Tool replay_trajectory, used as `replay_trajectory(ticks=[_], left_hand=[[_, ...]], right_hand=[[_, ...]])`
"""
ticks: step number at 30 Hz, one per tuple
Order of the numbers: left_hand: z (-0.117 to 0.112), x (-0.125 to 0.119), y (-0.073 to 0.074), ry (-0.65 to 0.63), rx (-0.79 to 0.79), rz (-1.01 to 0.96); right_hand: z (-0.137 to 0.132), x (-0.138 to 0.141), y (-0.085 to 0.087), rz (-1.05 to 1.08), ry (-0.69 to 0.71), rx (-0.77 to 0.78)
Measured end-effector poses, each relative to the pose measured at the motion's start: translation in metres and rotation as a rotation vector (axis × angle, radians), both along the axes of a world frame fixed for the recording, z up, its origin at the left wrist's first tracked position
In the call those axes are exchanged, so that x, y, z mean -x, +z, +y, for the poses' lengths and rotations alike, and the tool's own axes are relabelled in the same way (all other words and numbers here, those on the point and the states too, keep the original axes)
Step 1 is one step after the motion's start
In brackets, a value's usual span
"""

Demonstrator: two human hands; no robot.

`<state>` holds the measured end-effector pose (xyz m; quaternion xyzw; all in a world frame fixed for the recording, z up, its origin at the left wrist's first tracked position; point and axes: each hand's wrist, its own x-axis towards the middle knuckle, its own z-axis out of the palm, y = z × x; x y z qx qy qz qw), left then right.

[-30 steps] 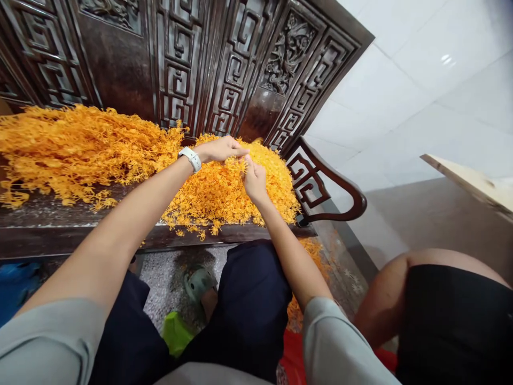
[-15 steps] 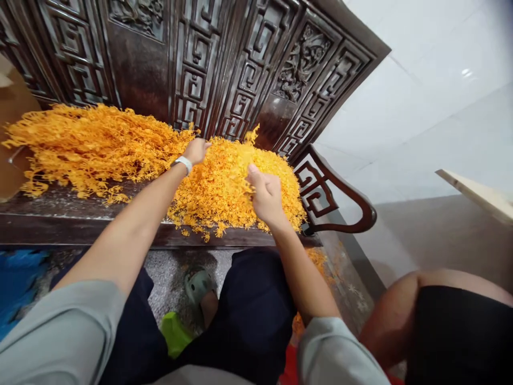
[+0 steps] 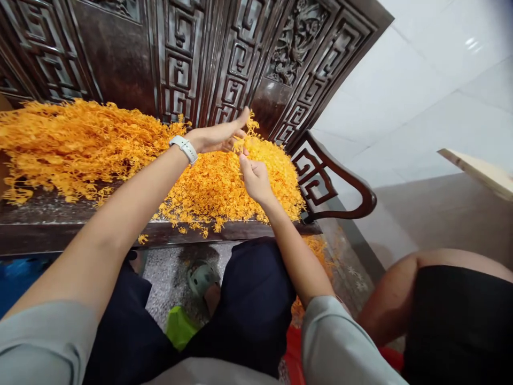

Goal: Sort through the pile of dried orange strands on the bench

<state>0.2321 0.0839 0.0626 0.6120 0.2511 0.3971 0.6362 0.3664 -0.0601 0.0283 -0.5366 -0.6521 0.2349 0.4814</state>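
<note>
My right hand [image 3: 255, 181] is closed, thumb and fingers pinching a small orange plastic flower piece [image 3: 239, 145] above the heap. Beside it, my left hand [image 3: 219, 137], with a pale watch [image 3: 184, 148] at the wrist, reaches across from the left. Its fingers are apart, one pointing up and others bent close to the held piece; whether they touch it I cannot tell. Beneath both hands lies a heap of loose orange plastic flower pieces [image 3: 212, 184]. Longer orange sprigs [image 3: 88, 144] are piled left of it.
The piles lie on a dark carved wooden bench [image 3: 112, 69] with a curved armrest [image 3: 366, 200] on the right. Another person's bent leg [image 3: 387, 310] is at the lower right. A green object [image 3: 179, 327] and a clog [image 3: 202, 278] are on the floor below.
My left hand has moved right from the heap to beside my right hand, and its fingers have spread. My right hand has shifted slightly left. The view has turned a little.
</note>
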Motion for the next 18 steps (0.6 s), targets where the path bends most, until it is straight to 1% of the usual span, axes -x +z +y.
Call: replay_trajectory(ticks=[2,4,6,8,11,13,16,18], left_hand=[[-0.014,-0.016,0.006,-0.065,0.068,-0.013],[-0.023,-0.028,0.01,-0.085,0.118,-0.058],[-0.028,-0.037,0.012,-0.02,0.187,-0.168],[-0.028,-0.044,0.011,0.102,0.288,-0.283],[-0.022,-0.048,0.003,0.241,0.425,-0.333],[-0.016,-0.048,-0.006,0.279,0.499,-0.306],[-0.005,-0.043,-0.019,0.328,0.61,-0.271],[0.004,-0.039,-0.025,0.352,0.705,-0.321]], right_hand=[[0.006,-0.005,-0.006,-0.038,-0.031,0.033],[0.008,-0.007,-0.01,-0.068,-0.027,0.054],[0.006,-0.004,-0.011,-0.104,-0.004,0.054],[0.0,0.003,-0.01,-0.12,0.016,0.046],[-0.008,0.016,-0.006,-0.087,0.027,0.055],[-0.012,0.022,-0.004,-0.08,0.03,0.075],[-0.018,0.027,-0.002,-0.136,0.047,0.096],[-0.021,0.029,-0.002,-0.179,0.046,0.106]])
